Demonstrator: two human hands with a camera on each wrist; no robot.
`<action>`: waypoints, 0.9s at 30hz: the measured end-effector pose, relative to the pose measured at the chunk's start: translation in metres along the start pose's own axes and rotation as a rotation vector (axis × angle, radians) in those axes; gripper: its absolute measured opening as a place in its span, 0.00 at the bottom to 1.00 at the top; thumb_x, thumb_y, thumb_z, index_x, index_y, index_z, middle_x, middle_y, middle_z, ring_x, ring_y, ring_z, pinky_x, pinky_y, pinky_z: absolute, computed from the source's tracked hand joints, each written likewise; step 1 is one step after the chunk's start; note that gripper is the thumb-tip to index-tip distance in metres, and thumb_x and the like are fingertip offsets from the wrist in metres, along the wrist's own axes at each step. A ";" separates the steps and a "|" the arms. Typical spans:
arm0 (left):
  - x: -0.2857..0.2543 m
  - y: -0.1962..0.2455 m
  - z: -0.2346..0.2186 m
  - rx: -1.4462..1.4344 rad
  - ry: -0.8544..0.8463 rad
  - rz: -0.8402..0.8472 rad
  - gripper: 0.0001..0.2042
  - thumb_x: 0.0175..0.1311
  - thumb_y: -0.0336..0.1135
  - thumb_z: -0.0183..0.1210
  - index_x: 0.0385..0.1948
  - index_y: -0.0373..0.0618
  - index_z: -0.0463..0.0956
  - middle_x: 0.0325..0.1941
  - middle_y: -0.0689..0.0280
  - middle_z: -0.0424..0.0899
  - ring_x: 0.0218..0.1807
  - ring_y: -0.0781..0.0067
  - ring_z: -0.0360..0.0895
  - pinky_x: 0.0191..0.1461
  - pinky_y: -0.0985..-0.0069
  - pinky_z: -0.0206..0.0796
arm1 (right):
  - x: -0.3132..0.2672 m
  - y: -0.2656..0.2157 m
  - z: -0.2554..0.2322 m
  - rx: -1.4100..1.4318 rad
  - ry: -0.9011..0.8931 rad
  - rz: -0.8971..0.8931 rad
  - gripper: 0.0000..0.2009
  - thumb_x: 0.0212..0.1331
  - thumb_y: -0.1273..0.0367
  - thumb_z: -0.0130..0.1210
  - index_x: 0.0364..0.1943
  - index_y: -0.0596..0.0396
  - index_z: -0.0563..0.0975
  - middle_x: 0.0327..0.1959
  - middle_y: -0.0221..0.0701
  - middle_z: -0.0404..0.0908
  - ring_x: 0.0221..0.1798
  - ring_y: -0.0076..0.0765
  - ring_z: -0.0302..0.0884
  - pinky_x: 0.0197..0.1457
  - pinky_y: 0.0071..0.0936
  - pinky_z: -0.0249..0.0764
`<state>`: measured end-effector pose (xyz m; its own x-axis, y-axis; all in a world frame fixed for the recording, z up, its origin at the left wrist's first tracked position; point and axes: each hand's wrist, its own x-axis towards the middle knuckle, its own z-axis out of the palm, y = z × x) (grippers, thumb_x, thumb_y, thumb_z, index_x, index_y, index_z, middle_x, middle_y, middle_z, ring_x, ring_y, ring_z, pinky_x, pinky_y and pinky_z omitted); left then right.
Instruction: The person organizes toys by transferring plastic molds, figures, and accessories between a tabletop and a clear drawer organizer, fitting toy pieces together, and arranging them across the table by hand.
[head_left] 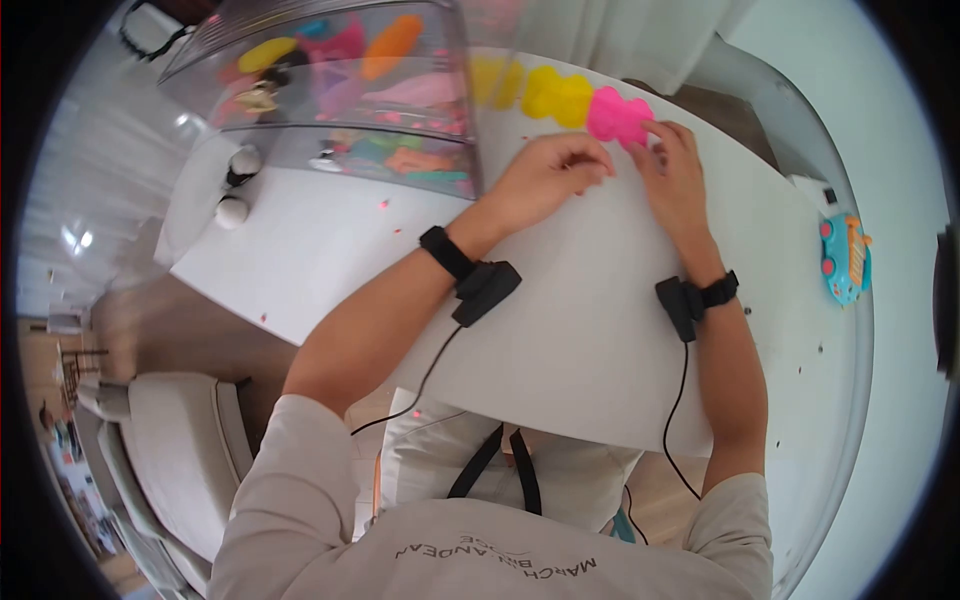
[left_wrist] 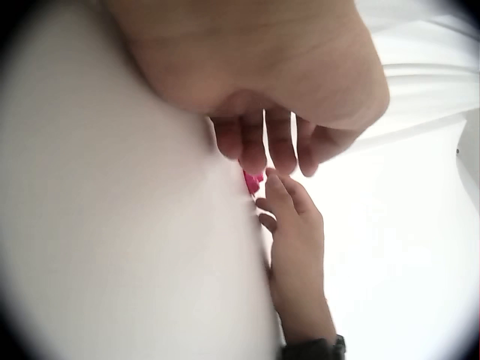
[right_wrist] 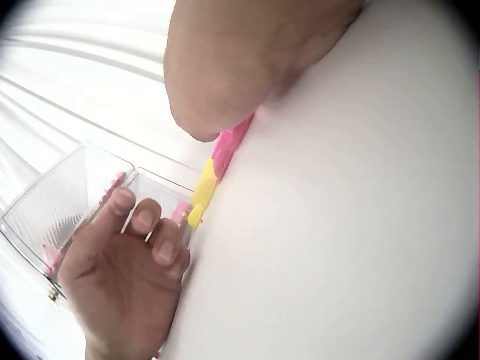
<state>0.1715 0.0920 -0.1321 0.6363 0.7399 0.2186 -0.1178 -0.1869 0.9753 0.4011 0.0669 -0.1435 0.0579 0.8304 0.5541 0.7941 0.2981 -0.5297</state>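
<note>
White table (head_left: 600, 330) under a pale curtain (head_left: 620, 40) at the far side, with a clear plastic box (head_left: 468, 110) of colourful toys standing at far left. Flat, lobed shapes form a row along the far edge: the pink shape (head_left: 614, 117) lies at the row's right end, its edge meeting the yellow shape (head_left: 560, 98), a placement that probably keeps the row continuous. The right hand (head_left: 680, 190) touches the pink shape's near right edge with bent fingers, perhaps to steady or align it from the side away from its neighbour; whether they pinch it cannot be told. The left hand (head_left: 545, 180) is empty, its fingers loosely curled just short of the pink shape, probably kept near to help while leaving the shape uncovered. Cameras are strapped at the wrists, presumably so that each faces its hand's work. Count: pink shapes, one; yellow shapes, one plainly visible and apparently a second (head_left: 496, 82), seen dimly by the box; wrist cameras, two; round white objects (head_left: 231, 212) at left, two; blue toy vehicle (head_left: 845, 260) at right, one. Small pink bits (head_left: 384, 203) are scattered at left, too small to number reliably; the boxed toys overlap too much for a total.
</note>
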 end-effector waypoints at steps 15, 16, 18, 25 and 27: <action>-0.104 0.124 -0.101 0.457 0.954 0.797 0.06 0.64 0.30 0.61 0.38 0.37 0.79 0.34 0.63 0.81 0.30 0.72 0.75 0.34 0.76 0.66 | 0.001 -0.005 -0.015 0.127 -0.009 0.158 0.11 0.69 0.69 0.59 0.53 0.52 0.81 0.55 0.32 0.76 0.47 0.30 0.77 0.52 0.29 0.77; -0.097 0.134 -0.113 0.677 1.167 0.805 0.08 0.63 0.30 0.62 0.39 0.38 0.78 0.37 0.64 0.79 0.31 0.72 0.74 0.36 0.76 0.66 | 0.001 -0.006 -0.015 0.133 -0.002 0.166 0.11 0.69 0.69 0.59 0.52 0.52 0.81 0.55 0.32 0.76 0.47 0.30 0.77 0.52 0.29 0.77; -0.091 0.138 -0.129 0.904 1.385 0.807 0.09 0.62 0.31 0.63 0.41 0.39 0.78 0.39 0.64 0.76 0.32 0.73 0.73 0.37 0.76 0.65 | 0.000 -0.003 -0.016 0.127 0.011 0.176 0.10 0.69 0.69 0.58 0.52 0.52 0.81 0.55 0.32 0.76 0.47 0.30 0.77 0.52 0.28 0.77; -0.089 0.120 -0.128 0.390 1.239 0.519 0.09 0.62 0.29 0.65 0.39 0.40 0.75 0.40 0.67 0.73 0.34 0.78 0.71 0.40 0.78 0.66 | -0.002 -0.006 -0.019 0.155 0.054 0.203 0.10 0.71 0.67 0.57 0.51 0.52 0.82 0.51 0.30 0.77 0.46 0.27 0.75 0.54 0.27 0.73; -0.095 0.120 -0.125 0.344 1.247 0.514 0.08 0.62 0.28 0.65 0.38 0.40 0.74 0.40 0.68 0.73 0.34 0.80 0.70 0.40 0.79 0.66 | -0.002 -0.005 -0.019 0.155 0.051 0.197 0.10 0.71 0.67 0.57 0.51 0.52 0.82 0.51 0.30 0.76 0.46 0.27 0.75 0.54 0.27 0.74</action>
<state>0.0020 0.0802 -0.0319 -0.5343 0.5877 0.6075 0.1790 -0.6237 0.7609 0.4089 0.0546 -0.1300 0.2361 0.8562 0.4596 0.6622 0.2044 -0.7210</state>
